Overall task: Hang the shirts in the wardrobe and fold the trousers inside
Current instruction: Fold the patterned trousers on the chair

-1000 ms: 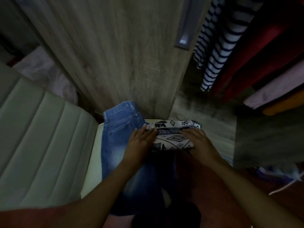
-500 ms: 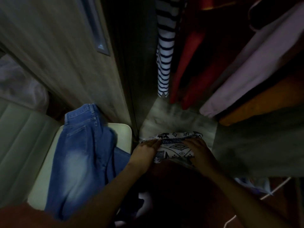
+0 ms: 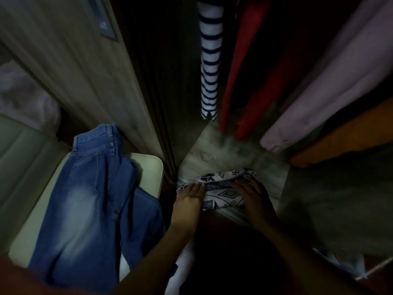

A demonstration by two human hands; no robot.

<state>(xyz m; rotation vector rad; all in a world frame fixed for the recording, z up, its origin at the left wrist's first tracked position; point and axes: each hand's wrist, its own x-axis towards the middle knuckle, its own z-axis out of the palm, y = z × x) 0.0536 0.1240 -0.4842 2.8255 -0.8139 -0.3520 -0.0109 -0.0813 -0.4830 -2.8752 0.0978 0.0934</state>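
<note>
The folded patterned trousers (image 3: 221, 191), white with dark geometric print, lie at the front edge of the wardrobe floor (image 3: 225, 154). The left hand (image 3: 188, 200) and right hand (image 3: 254, 195) press flat on them, fingers extended. Blue jeans (image 3: 89, 201) drape over a pale seat (image 3: 148, 169) to the left. Striped shirt (image 3: 209, 60) and red garments (image 3: 244, 67) hang above. No legible writing.

The grey wood-grain wardrobe floor (image 3: 221, 154) carried my folded black-and-white patterned trousers (image 3: 223, 192); the pale cushioned seat (image 3: 148, 167) beside it carried blue denim jeans (image 3: 89, 201).
</note>
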